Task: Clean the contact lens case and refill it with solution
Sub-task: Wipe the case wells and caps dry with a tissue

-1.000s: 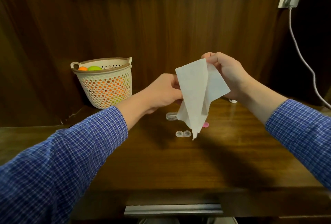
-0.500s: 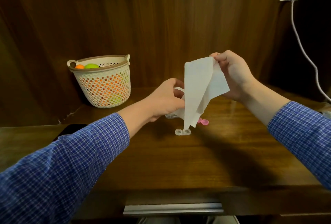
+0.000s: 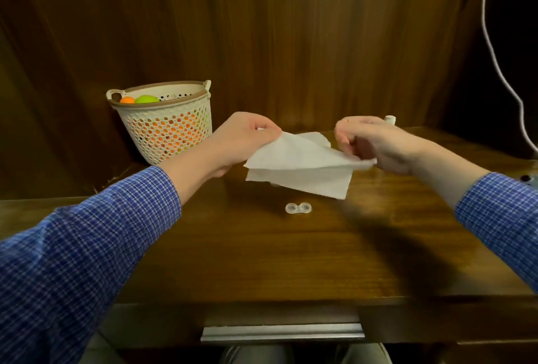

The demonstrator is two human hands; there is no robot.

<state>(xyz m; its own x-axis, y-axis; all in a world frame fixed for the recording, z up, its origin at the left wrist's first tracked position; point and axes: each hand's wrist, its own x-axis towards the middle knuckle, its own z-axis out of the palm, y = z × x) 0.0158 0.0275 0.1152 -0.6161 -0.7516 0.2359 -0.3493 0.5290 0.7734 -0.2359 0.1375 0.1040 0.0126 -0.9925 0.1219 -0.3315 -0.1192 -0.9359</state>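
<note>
Two open wells show on the contact lens case (image 3: 298,208), clear plastic, no caps on it, lying flat on the tabletop (image 3: 262,261) near the middle, just in front of and below our hands and touched by neither. Whether liquid sits in the wells we cannot tell. Above it we hold a white tissue (image 3: 300,171), doubled over, spread roughly level: left hand (image 3: 243,142) pinches its far left corner, right hand (image 3: 375,145) grips its right edge with curled fingers. The sheet hangs clear of the case and, as far as we can see, clear of the wood. Our reading: we are at the wipe-dry stage, readying the tissue, with refilling not yet begun. Next move, as we judge it, calls for one hand to free itself and lift or steady the small case while the other works a tissue corner into each well; the case is light and slick, so it may skid if pressed without support. Behind the right hand a small white cap-like object (image 3: 389,119) peeks out, possibly the solution bottle, too hidden to say. Back left stands a perforated cream basket (image 3: 171,142) holding orange and green balls (image 3: 136,99). A white cable (image 3: 500,72) drops from a wall socket at the far right.
</note>
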